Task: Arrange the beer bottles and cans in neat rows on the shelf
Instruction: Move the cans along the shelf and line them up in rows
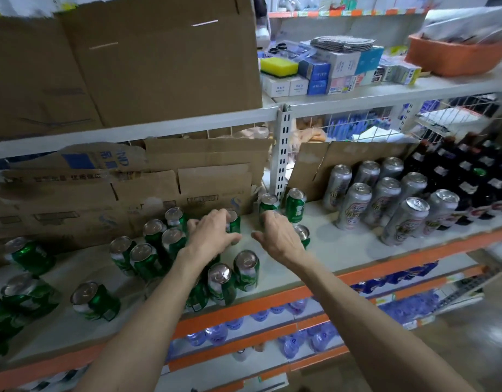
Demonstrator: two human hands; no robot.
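Note:
Several green beer cans (146, 260) stand loosely scattered on the left and middle of the grey shelf (331, 250). My left hand (211, 233) reaches in, and its fingers curl over the top of one green can (234, 225) near the back. My right hand (279, 236) is beside it with its thumb spread. Its fingertips curl on the top of a mostly hidden green can just in front of another can (268, 203). One more green can (304, 233) peeks out to the right of that hand. Tall silver cans (385, 199) stand in rows farther right, and dark bottles (470, 176) are beyond them.
Flattened cardboard boxes (187, 185) line the back of the shelf. A large carton (159, 66), small packets and an orange basket (453, 58) sit on the shelf above. Water bottles (215, 332) fill the lower shelves. A white upright post (282, 154) splits the back.

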